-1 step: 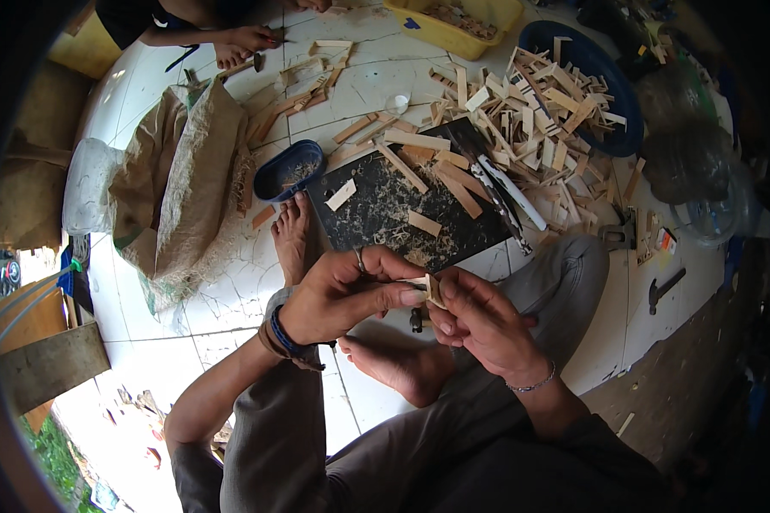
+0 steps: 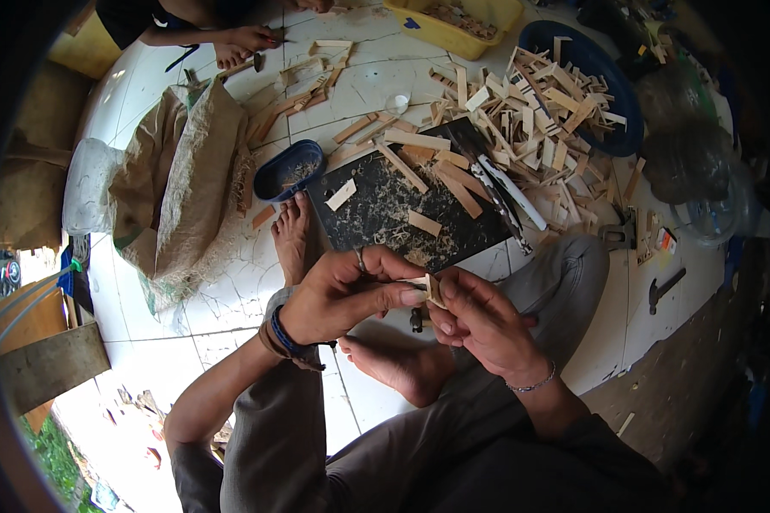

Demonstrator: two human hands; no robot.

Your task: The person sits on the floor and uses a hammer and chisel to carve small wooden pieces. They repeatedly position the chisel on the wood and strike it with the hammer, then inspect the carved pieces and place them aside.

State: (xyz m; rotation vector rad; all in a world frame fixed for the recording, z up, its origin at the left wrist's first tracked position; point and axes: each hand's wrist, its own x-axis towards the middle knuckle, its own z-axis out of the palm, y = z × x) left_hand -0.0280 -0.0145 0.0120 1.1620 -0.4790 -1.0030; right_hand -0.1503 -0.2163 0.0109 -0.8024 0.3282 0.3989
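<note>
In front of my lap, both hands meet with fingers closed around a small pale wood piece (image 2: 435, 291). My left hand (image 2: 351, 286), with a ring and wrist bands, pinches its left side between thumb and fingers. On the right side my right hand (image 2: 486, 323) grips it with thumb and bent fingers. Fingers cover most of the piece, so its full shape is hidden. Just beyond lies a black board (image 2: 368, 214) strewn with shavings and several short wood strips (image 2: 424, 224). A dark tool end (image 2: 417, 321), partly hidden, shows below my hands.
Wood strips heap over a blue basin (image 2: 629, 137) at the far right. A yellow tub (image 2: 505, 17) stands behind. To the left are a woven sack (image 2: 180, 179) and a small blue tray (image 2: 269, 181). A hammer (image 2: 666, 291) lies right. Another person's hand (image 2: 252, 38) shows far left.
</note>
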